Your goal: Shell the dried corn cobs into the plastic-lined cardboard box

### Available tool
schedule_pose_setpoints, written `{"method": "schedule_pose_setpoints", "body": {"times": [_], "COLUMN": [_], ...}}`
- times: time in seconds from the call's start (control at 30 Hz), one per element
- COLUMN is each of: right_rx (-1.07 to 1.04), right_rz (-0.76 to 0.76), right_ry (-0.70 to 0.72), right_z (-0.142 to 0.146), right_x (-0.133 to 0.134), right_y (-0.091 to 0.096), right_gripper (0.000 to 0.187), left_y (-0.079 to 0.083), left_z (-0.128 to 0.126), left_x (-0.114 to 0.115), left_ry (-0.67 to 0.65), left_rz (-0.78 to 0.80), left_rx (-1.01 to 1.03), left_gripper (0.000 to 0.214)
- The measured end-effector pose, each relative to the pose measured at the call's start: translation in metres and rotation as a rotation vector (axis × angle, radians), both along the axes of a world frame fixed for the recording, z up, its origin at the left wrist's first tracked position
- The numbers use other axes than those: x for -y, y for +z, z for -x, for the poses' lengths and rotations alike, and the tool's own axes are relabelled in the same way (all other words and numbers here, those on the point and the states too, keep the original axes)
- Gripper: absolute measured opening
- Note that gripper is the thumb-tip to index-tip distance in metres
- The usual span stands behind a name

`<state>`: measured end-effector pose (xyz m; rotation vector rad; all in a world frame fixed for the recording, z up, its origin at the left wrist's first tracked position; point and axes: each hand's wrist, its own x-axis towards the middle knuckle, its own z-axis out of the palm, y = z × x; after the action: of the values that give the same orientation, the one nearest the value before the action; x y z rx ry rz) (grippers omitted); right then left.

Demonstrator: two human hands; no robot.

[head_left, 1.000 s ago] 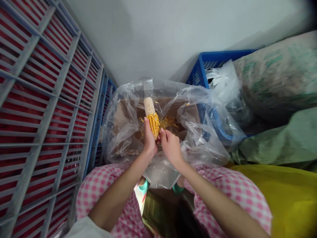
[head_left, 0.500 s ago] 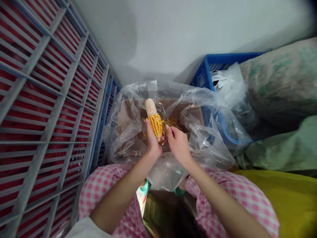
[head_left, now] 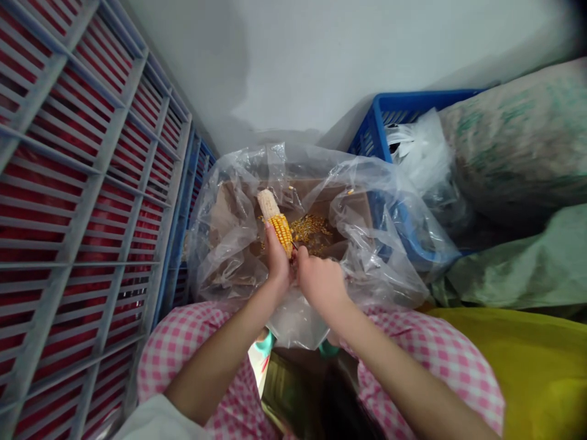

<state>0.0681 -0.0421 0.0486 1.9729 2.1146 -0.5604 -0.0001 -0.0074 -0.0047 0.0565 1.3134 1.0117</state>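
Note:
My left hand [head_left: 277, 260] is wrapped round the lower part of an ear of corn [head_left: 280, 231], tilted with its top away from me. The ear's upper end is a bare pale cob; yellow kernels cover the rest. My right hand [head_left: 321, 278] is closed beside the ear's lower end, on a thin dark tool [head_left: 294, 246] whose tip shows at the kernels; its handle is hidden in my fist. Below both hands, loose kernels [head_left: 310, 227] lie in a cardboard box [head_left: 348, 208] lined with a clear plastic bag [head_left: 215, 244].
Stacked grey-blue slatted crates [head_left: 87, 201] with red contents rise at the left. To the right stands a blue basket [head_left: 378, 122] with a white plastic bag [head_left: 426, 146] and a large sack [head_left: 527, 134]. Yellow material [head_left: 527, 360] lies at lower right. A white wall [head_left: 298, 67] closes the back.
My right hand has moved down and in toward the ear's lower end, its knuckles turned further over. The ear tilts more to the left. The whole view has shifted slightly.

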Motion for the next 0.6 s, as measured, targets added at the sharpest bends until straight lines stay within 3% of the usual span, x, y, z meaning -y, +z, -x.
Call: {"method": "schedule_pose_setpoints", "body": {"times": [0.1, 0.27, 0.6], "right_rx": [0.023, 0.005, -0.011], "right_rz": [-0.043, -0.022, -0.037], "right_ry": [-0.054, -0.064, -0.055], "right_z": [-0.009, -0.02, -0.02], "right_x": [-0.003, -0.01, -0.01], "right_y": [0.004, 0.013, 0.012], "right_gripper": [0.029, 0.034, 0.031], "left_y": [0.0, 0.004, 0.008], "left_z": [0.001, 0.001, -0.004], "left_x": [0.0, 0.0, 0.004], "left_ry": [0.028, -0.052, -0.096], "left_rz": [-0.005, -0.005, -0.04], "left_rx": [0.013, 0.164, 0.157], "left_gripper": [0.054, 0.057, 0.054]}}
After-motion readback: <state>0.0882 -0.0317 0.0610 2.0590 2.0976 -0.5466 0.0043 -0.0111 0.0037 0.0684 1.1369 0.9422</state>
